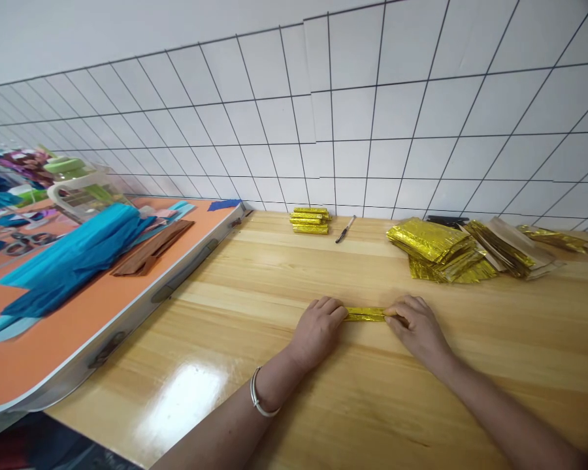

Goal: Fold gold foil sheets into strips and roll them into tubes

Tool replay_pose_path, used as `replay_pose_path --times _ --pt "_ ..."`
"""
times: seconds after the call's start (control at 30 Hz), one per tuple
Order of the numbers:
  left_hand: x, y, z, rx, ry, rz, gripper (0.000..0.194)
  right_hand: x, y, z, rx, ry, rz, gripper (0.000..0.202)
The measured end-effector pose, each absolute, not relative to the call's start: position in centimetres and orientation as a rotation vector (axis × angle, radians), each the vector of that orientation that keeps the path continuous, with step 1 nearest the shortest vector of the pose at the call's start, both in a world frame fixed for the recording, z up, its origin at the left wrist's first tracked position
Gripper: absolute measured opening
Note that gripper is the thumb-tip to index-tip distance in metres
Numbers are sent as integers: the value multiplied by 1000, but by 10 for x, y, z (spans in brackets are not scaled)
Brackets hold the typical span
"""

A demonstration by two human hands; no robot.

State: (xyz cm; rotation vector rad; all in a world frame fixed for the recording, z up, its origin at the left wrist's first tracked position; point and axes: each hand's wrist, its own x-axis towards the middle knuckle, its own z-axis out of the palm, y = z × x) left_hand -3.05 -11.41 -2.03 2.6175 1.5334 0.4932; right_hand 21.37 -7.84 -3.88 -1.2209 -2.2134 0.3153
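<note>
"One narrow, folded strip of shiny gold foil [366,314] lies between them, doesn't it?"

"Yes, low over the pale wooden desk [255,281], its long axis running left to right across the person's front. The left hand [321,326] is at one end, the right hand [419,329] at the other. Neither is nearer; both touch it."

"How are the hands set?"

"The right one pinches its end between thumb and bent forefinger. The left has its fingers drawn together and curled down over its end; whether they pinch or only press, I cannot tell."

"And beyond?"

"A small pile of rolled gold foil bundles [310,220] sits by the wall, ahead and slightly left, lying much the same way as the strip. A slim black-and-clear pen [345,230] is just right of it. Farther right is a loose stack of flat gold foil sheets [431,245], nearer the right hand than the left."

"What can't you make out?"

"Both tips of the strip, covered by fingers. A dark line runs along it: a fold or a gap, I can't say. The dark object [447,220] behind the stack is partly hidden, and the forearms are cut off below."
</note>
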Motion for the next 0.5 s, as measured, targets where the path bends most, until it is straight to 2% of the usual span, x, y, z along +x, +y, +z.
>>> replay_pose_path --times 0.1,0.5 --pt "-31 -115 -18 2696 1458 425 24 213 -81 -35 -1180 -2247 256 14" --pt "-28 -111 -15 2771 1418 370 30 211 -77 -29 -1107 -2376 172 13"
